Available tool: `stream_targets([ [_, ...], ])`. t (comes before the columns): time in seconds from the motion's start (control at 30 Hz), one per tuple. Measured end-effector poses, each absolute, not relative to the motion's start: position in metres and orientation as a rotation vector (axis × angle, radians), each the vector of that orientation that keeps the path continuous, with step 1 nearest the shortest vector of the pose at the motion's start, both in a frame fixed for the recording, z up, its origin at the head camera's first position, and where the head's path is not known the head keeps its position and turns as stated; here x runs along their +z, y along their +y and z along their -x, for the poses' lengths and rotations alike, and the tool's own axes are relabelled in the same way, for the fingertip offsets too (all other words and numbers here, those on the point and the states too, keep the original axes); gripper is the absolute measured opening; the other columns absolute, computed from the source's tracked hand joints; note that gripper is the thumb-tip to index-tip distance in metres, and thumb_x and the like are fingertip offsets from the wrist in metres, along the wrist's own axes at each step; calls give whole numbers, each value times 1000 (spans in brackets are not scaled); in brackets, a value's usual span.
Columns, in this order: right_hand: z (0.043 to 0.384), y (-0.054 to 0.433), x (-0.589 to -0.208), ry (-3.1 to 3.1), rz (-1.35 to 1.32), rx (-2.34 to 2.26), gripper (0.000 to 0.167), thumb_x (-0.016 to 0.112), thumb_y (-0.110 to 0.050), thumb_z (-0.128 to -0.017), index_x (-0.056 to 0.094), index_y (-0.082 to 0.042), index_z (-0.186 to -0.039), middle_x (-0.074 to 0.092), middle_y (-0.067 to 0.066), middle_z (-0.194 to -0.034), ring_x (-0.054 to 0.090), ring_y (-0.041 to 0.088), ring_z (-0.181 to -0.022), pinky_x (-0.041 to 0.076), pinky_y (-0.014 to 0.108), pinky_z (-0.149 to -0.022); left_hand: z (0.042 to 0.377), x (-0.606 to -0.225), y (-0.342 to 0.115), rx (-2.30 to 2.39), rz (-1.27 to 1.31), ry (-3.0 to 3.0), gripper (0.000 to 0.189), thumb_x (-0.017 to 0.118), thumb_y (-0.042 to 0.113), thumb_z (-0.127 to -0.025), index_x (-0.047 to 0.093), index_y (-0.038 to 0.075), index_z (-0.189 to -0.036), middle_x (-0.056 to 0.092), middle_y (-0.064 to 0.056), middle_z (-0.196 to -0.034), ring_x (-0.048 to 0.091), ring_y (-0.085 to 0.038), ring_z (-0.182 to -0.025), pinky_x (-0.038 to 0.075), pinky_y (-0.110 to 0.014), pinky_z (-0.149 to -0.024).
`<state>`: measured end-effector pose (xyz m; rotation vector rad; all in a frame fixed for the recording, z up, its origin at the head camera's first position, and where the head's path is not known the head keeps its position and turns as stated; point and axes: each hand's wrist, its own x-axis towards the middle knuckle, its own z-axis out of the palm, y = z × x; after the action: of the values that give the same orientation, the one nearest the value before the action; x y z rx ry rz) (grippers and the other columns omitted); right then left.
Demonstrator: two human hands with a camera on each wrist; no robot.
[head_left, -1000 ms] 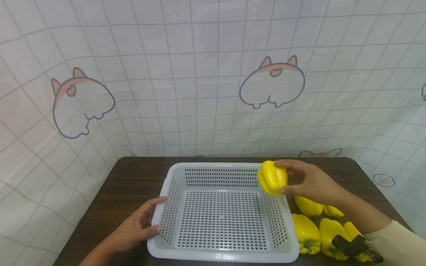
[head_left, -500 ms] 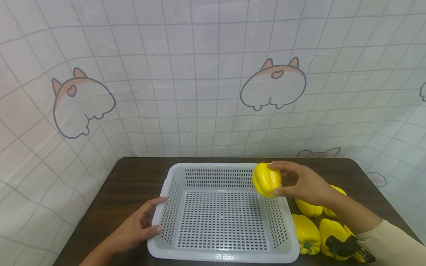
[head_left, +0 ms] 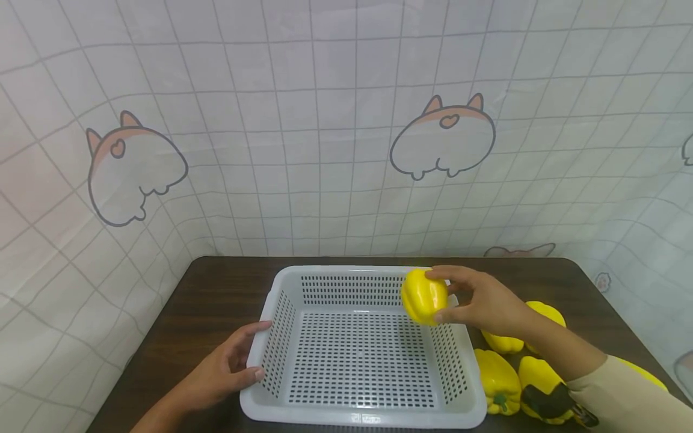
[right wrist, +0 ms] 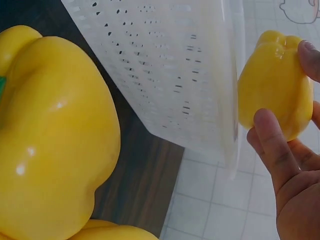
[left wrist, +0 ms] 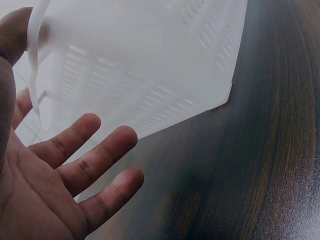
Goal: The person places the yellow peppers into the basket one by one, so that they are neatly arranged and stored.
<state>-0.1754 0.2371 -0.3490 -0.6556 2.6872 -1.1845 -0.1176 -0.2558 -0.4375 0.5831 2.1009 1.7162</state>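
Observation:
In the head view, my right hand [head_left: 484, 300] holds a yellow bell pepper [head_left: 422, 296] between thumb and fingers, over the back right corner of a white perforated plastic basket [head_left: 360, 416]. The right wrist view shows this same pepper [right wrist: 275, 87] beyond the basket wall, fingertips against its side. My left hand [head_left: 219, 373] rests its thumb and index fingertips on the basket's left rim. Seen from the left wrist, its other fingers [left wrist: 107, 155] spread loosely outside the basket wall [left wrist: 145, 75]. The basket's perforated floor is bare.
Several more yellow bell peppers [head_left: 497, 382] lie on the dark wood table [head_left: 216, 300], right of the basket, partly hidden by the right forearm. A black object [head_left: 547, 402] beside the sleeve overlaps one of them. A white grid-patterned curtain [head_left: 325, 150] hangs behind the table.
My right hand has carried the pepper leftward and slightly down, from the basket's right rim to over its inside. The left hand and the basket have stayed put.

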Motion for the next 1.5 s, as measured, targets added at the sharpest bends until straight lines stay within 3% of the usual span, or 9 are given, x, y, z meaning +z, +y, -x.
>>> stream_targets([
  [0.43, 180, 228, -353, 2653, 664, -1212, 77, 88, -38, -81, 54, -20, -147, 50, 9, -151, 61, 31, -116, 62, 37, -82, 116, -438, -255, 1692, -561, 2149, 73, 63, 9, -98, 25, 13, -159, 38, -34, -148, 60, -43, -114, 62, -43, -83],
  [0.93, 183, 214, -351, 2705, 654, -1138, 77, 88, -41, -79, 56, -23, -147, 49, 6, -152, 61, 30, -117, 62, 36, -82, 117, -438, -256, 1705, -593, 2130, 72, 61, 6, -99, 23, 11, -159, 40, -37, -144, 63, -35, -112, 62, -44, -82],
  [1.5, 189, 198, -350, 2749, 673, -1081, 75, 88, -38, -80, 56, -24, -146, 50, 4, -151, 62, 31, -116, 62, 34, -77, 119, -443, -258, 1753, -638, 2089, 70, 59, 1, -99, 23, 9, -159, 39, -40, -142, 64, -36, -112, 62, -46, -80],
])
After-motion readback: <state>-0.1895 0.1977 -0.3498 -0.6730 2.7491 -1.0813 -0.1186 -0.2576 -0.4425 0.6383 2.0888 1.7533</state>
